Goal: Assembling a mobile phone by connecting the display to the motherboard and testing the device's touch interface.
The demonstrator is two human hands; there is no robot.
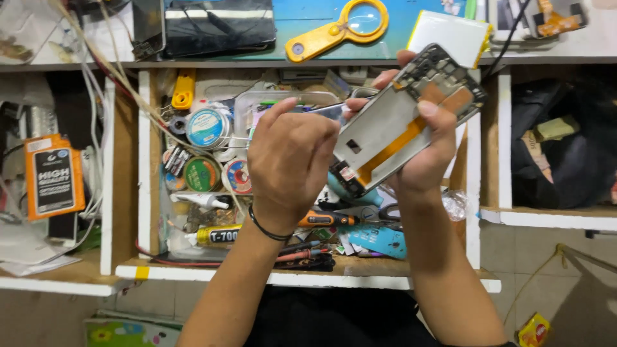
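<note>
Both forearms rise from near edge over open drawer [308,277] of clutter. Right hand [421,138] grip clamped round opened phone frame [398,119], held tilted above drawer, orange ribbon cable facing up. Left hand [289,157] grip pinched together at frame's left edge, touching it; what it pinches hidden. Orange-handled screwdriver [324,219] lies below in drawer. Yellow magnifier [340,27] far on bench [398,48].

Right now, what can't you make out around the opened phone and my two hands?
Head view only:
- What the left hand pinches: its fingertips curl away from the camera, hiding any tool.
- The lower end of the opened phone: covered by the left hand and the right hand.
- The phone's small board parts: too small to tell apart.
- Drawer contents under both hands: blocked by them.
</note>
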